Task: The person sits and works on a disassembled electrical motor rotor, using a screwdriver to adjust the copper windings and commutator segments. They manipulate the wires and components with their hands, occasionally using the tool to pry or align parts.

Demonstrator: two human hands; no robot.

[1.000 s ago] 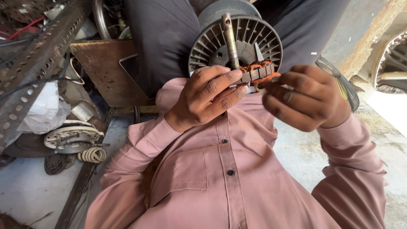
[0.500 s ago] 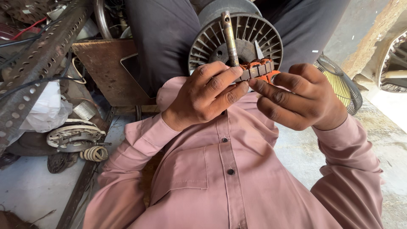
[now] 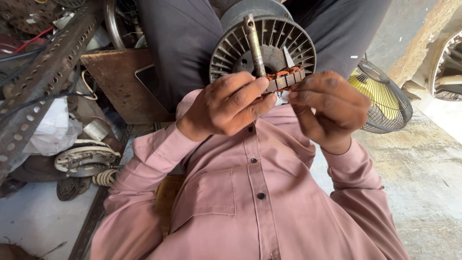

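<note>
My left hand (image 3: 226,103) and my right hand (image 3: 332,108) are raised in front of my pink shirt. Together they pinch a small wound core (image 3: 286,79) with grey segments and orange-copper coils, the left from the left end and the right from the right end. Just behind it a round grey finned motor housing (image 3: 231,53) stands on my lap. A metal shaft (image 3: 253,41) sticks up from the housing's middle. My fingers hide much of the core.
A yellow fan behind a wire guard (image 3: 385,98) lies on the concrete floor at right. At left are a perforated metal angle bar (image 3: 45,79), a rusty brown plate (image 3: 120,82), white cloth (image 3: 53,132) and loose coils and motor parts (image 3: 84,161).
My right hand has rolled over the core, so less of its orange side shows. Both hands have shifted slightly down and toward my chest. The motor housing has stayed put.
</note>
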